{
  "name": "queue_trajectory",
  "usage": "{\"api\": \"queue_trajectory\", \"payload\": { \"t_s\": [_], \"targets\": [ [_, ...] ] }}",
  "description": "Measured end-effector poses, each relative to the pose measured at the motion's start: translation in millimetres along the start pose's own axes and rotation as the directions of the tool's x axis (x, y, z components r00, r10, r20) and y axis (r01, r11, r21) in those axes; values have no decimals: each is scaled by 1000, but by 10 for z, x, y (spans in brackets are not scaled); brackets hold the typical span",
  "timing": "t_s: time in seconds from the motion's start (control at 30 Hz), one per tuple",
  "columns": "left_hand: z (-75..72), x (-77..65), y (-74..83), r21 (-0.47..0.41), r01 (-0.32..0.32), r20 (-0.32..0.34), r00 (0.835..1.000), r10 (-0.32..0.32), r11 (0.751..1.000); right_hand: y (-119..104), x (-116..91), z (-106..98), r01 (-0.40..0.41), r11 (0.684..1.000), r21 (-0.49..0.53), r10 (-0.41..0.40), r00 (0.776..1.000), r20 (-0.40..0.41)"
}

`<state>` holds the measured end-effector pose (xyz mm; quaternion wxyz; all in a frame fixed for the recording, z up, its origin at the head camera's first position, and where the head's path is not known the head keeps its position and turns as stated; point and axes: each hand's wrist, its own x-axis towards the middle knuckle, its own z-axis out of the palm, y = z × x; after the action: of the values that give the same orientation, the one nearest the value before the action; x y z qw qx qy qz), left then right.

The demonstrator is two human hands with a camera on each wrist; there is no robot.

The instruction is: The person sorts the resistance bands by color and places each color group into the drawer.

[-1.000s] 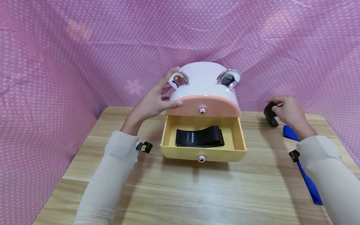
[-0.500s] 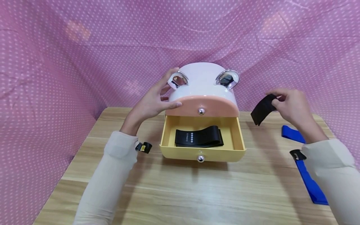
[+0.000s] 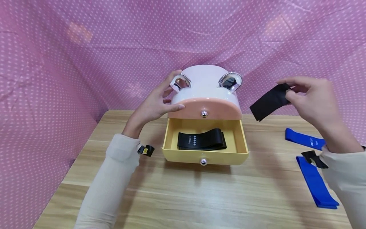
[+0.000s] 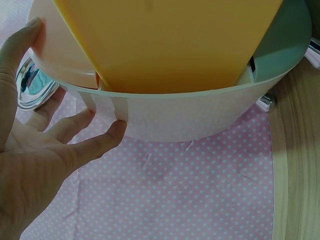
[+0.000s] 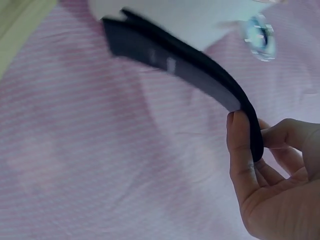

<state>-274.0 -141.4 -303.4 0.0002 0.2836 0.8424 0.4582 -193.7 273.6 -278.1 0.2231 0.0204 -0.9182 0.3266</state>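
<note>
A small desktop drawer organizer (image 3: 204,78) has a white rounded body, a peach upper drawer (image 3: 220,108) and a yellow lower drawer (image 3: 183,156) pulled out. My left hand (image 3: 152,101) rests on its left side, thumb on the peach front and spread fingers touching the white wall. Inside the yellow drawer lies a folded black resistance band (image 3: 201,140) marked X-Heavy. To the right, my right hand (image 3: 317,101) pinches another black resistance band (image 3: 270,101) by one end, above the table. In the right wrist view, this band (image 5: 175,62) is folded flat, its far end hanging free.
Two blue resistance bands, one upper (image 3: 303,139) and one lower (image 3: 317,183), lie on the wooden table (image 3: 206,197) at the right. Silver mirrored ears (image 3: 231,82) stick out from the organizer. A pink dotted cloth (image 3: 143,41) hangs behind and at the sides.
My right hand has lifted the black band from near the table and moved up and to the right, uncovering more of the blue bands. The left hand stays on the organizer.
</note>
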Motion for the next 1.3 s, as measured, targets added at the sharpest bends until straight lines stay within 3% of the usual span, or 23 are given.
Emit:
{"api": "queue_trajectory", "payload": {
  "t_s": [0.4, 0.67, 0.87, 1.03, 1.3],
  "targets": [
    [-11, -9, -1, 3, 1, -3, 1000, -1, 1000, -382, -203, -237, 0, 992, 125, 8, 998, -66],
    [-7, -13, 9, -5, 2, -2, 1000, -2, 1000, -497, -305, -228, 88, 983, 163, -70, 991, -113],
    [0, -7, 10, -10, -11, 0, 1000, 11, 1000, -595, -401, -148, 135, 969, 207, -124, 990, -65],
    [-4, -11, 3, -8, -6, 2, 1000, 6, 1000, -813, -473, -22, 172, 955, 240, -178, 984, 4],
    [-2, -3, 7, -8, -5, 3, 1000, 5, 1000, -1163, -552, 283, 214, 910, 355, -274, 953, 127]
  ]
}}
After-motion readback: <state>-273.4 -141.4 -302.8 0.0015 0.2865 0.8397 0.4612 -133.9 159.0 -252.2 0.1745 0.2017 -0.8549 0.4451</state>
